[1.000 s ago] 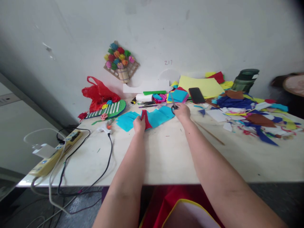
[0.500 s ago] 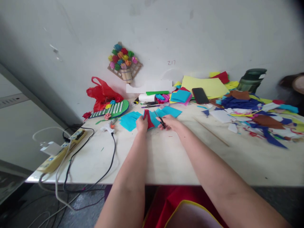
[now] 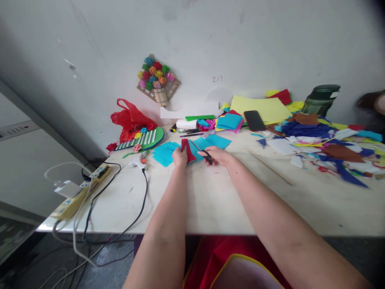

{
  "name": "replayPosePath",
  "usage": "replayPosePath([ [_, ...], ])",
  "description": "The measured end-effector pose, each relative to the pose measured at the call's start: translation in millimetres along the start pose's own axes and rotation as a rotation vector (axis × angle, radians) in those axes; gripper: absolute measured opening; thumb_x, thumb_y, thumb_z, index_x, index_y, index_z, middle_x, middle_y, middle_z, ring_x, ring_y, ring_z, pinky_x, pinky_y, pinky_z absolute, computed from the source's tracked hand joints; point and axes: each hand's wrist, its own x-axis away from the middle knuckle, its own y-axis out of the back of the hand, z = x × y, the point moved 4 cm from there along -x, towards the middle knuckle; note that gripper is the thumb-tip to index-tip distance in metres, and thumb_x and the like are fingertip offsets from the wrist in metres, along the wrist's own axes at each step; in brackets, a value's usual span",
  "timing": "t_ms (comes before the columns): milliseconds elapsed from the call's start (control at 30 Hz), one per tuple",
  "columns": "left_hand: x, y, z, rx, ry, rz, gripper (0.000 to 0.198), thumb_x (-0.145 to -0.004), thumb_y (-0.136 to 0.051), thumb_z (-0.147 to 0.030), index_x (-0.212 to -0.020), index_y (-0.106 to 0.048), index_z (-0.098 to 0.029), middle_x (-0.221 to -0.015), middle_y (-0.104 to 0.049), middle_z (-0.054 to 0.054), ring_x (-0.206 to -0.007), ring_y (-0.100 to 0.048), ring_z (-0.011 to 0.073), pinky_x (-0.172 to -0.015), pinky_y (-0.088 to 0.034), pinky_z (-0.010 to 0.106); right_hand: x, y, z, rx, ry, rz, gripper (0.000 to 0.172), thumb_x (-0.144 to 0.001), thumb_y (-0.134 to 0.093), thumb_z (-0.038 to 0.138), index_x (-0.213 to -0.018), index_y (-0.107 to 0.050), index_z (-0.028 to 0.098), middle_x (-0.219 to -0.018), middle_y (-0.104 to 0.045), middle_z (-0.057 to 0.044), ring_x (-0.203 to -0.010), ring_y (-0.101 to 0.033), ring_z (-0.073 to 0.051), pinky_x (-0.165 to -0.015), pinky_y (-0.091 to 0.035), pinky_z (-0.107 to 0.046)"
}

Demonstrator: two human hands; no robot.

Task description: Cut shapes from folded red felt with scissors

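Note:
In the head view, my left hand [image 3: 179, 156] pinches a small piece of red paper [image 3: 189, 151], held upright above the table. My right hand [image 3: 217, 155] is closed round the black handles of a pair of scissors [image 3: 205, 154]. The scissor blades point up and left, close to the red paper's right edge; whether they touch it I cannot tell. Blue paper sheets [image 3: 164, 153] lie on the table beside my left hand, and more blue paper [image 3: 217, 141] lies behind the scissors.
A glue gun [image 3: 138, 162] with a black cord and a power strip [image 3: 81, 192] are at left. A thin wooden stick [image 3: 268, 165] lies right of my hands. Paper scraps [image 3: 339, 154] pile up at far right, near a phone [image 3: 254, 121] and a dark green bottle [image 3: 321, 101].
The scissors have turned slightly, their blades now showing more clearly and pointing further left toward the red paper. My left hand keeps its hold, and the whole view has shifted a little.

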Motion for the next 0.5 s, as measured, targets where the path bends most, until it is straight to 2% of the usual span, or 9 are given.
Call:
replayPosePath([
  [133,-1.6,-0.8,2.9,0.048,0.01,-0.028,0.03,-0.078,-0.048,-0.043,-0.075,-0.061,-0.016,-0.07,-0.063,0.007,-0.063,-0.056,0.0177,-0.06,-0.038,0.027,7.8,11.9,0.1,-0.042,-0.003,0.176,0.038,-0.072,-0.063,0.05,-0.08,-0.054,0.014,-0.054,-0.061,-0.001,-0.038,-0.055,-0.01,-0.027,-0.03,-0.015],
  [233,-1.9,-0.3,3.3,0.058,0.008,-0.052,0.03,-0.078,-0.048,-0.043,-0.074,-0.061,-0.016,-0.068,-0.063,0.007,-0.062,-0.056,0.0174,-0.06,-0.039,0.027,18.0,19.3,-0.2,-0.063,-0.079,0.322,0.033,-0.079,-0.055,0.046,-0.078,-0.055,0.013,-0.052,-0.062,-0.003,-0.036,-0.053,-0.009,-0.026,-0.028,-0.015],
  [500,0.5,6.2,-1.1,0.021,0.001,-0.102,0.029,-0.08,-0.049,-0.04,-0.073,-0.063,-0.015,-0.071,-0.064,0.011,-0.071,-0.059,0.0209,-0.066,-0.041,0.028,32.7,27.8,-0.1,0.03,-0.205,0.491,0.034,-0.082,-0.047,0.042,-0.075,-0.059,0.011,-0.047,-0.061,-0.004,-0.029,-0.049,-0.009,-0.026,-0.032,-0.015],
])
